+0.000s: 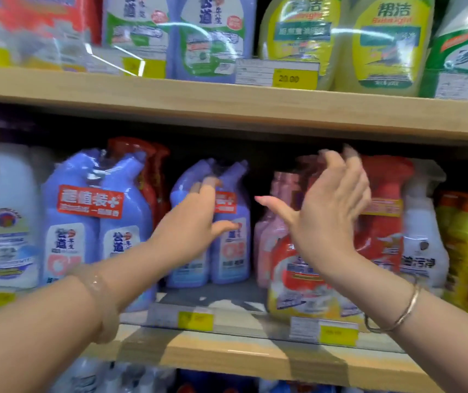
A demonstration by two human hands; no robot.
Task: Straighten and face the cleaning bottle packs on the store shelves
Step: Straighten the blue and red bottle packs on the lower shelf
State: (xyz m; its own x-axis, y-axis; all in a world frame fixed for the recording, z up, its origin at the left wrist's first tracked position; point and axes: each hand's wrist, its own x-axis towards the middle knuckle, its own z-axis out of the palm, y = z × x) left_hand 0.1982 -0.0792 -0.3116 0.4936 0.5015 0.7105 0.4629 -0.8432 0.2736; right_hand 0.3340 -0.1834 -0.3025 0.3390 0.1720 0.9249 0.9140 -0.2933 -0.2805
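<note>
Hands reach into the middle shelf (227, 355) of a store aisle. Left hand (195, 219), fingers spread, rests against the front of a purple twin pack (227, 251) standing far back on the shelf, behind a bare patch of board. Right hand (332, 211) is open, palm turned left, raised in front of the red spray packs (298, 273) without gripping them. A second purple pack (85, 222) stands nearer the edge at left; green and yellow bottles (340, 41) line the shelf above

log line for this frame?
phase: reaching | left hand: open, at set-back blue pack | right hand: open, near red pack | held: none
</note>
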